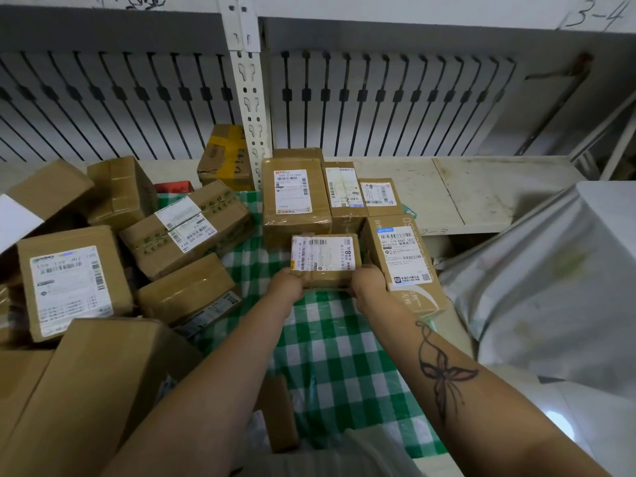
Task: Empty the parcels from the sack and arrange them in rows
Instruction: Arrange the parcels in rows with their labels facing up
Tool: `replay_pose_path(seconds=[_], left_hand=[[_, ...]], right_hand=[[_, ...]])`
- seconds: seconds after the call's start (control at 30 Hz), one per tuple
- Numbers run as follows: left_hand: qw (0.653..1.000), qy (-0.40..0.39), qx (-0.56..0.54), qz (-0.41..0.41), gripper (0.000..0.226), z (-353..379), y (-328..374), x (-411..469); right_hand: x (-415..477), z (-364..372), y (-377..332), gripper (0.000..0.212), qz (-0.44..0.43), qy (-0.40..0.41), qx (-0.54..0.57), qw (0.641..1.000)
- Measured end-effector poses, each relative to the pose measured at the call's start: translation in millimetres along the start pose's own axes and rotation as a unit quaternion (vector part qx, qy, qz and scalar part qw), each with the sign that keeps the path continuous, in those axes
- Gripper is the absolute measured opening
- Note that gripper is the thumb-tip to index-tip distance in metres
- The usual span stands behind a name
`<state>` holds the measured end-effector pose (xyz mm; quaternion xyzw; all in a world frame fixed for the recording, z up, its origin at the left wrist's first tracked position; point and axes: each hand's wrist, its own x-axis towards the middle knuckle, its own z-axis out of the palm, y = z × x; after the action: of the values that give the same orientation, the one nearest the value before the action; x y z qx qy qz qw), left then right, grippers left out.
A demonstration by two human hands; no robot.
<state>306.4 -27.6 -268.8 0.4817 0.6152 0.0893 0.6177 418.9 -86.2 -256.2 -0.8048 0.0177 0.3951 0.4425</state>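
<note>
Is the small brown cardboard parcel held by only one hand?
No, the left hand and right hand both grip the small brown cardboard parcel.

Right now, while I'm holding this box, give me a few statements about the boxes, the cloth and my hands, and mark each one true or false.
1. The left hand and right hand both grip the small box with the white label. True.
2. The cloth is red and white. False: it is green and white checked.
3. A pile of boxes lies left of the small box. True.
4. The small box is up on the top shelf. False: it is down low over the cloth, just in front of a row of boxes.
5. The sack is on the left. False: the white sack is on the right.
</note>
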Motion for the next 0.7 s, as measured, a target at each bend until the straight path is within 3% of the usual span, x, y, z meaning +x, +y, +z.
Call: replay_pose_path(seconds=[0.33,0.53,0.7], left_hand=[[0.999,0.016,0.012,-0.040,0.026,11,-4,4],[0.991,-0.016,0.089,0.097,0.029,-1,-9,-35],[0.983,-0.012,0.123,0.135,0.034,-20,-24,-57]], right_hand=[[-16,2,3,0.053,-0.067,-0.014,-0.058,0.996],[-31,8,11,0.057,-0.048,-0.006,-0.012,0.999],[-53,18,30,0.058,-0.025,-0.079,0.018,0.996]])
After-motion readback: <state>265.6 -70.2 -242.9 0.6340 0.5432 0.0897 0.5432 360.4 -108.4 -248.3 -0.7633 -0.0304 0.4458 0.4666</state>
